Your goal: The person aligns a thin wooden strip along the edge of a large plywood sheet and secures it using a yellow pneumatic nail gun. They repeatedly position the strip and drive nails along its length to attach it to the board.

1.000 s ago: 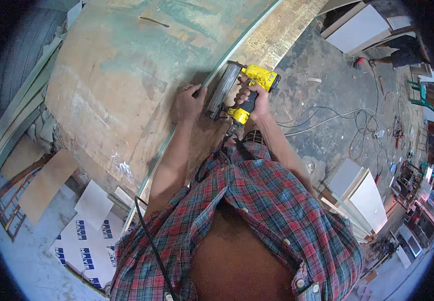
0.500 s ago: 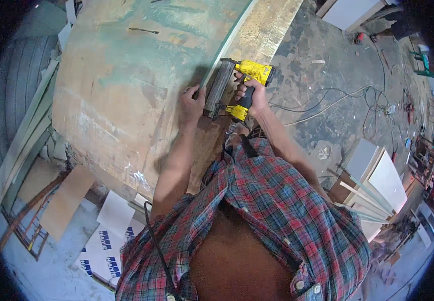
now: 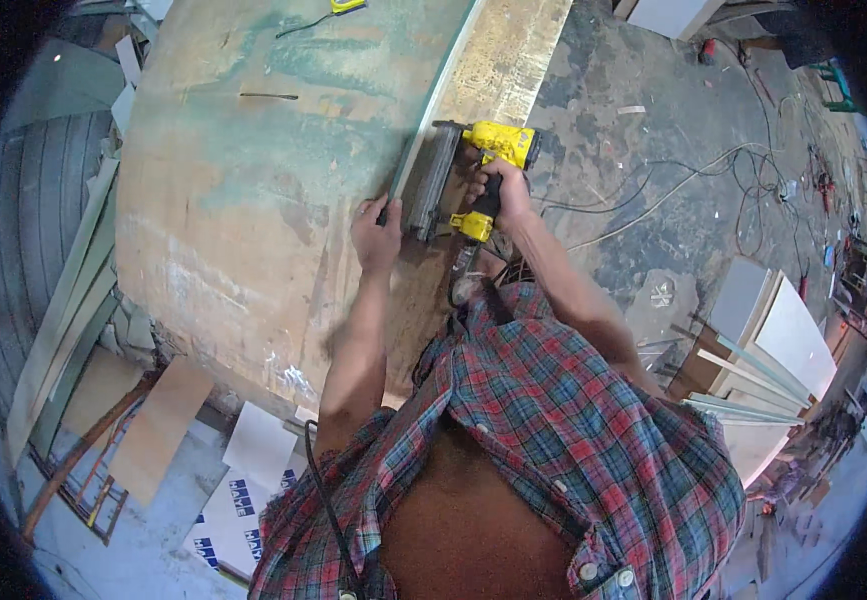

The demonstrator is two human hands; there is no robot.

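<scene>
leftmost, long leaning boards (image 3: 65, 300) curve along the rim, outside the broad, green-stained panel (image 3: 238, 215) that fills the middle. on that panel, near its right side, the left hand (image 3: 377, 238) sits with fingers drawn in narrow at the near end of a pale, green-edged strip (image 3: 440, 95); something dark shows between the fingertips, but i cannot tell what it is, nor whether they pinch the strip or only touch it. just right of the strip is the yellow nail gun (image 3: 501, 143), its long grey magazine lying over a tan plank (image 3: 510, 65) and its nose end close to the strip; contact is not clear. the right hand (image 3: 503, 192) is wrapped around the black handle. my reading is that the step in hand is lining the gun up while the left hand steadies the strip. the next move would seem to call for a square, firm nose and left fingers kept clear. farther right, cords (image 3: 698, 185) trail over the stained floor (image 3: 603, 150).
</scene>
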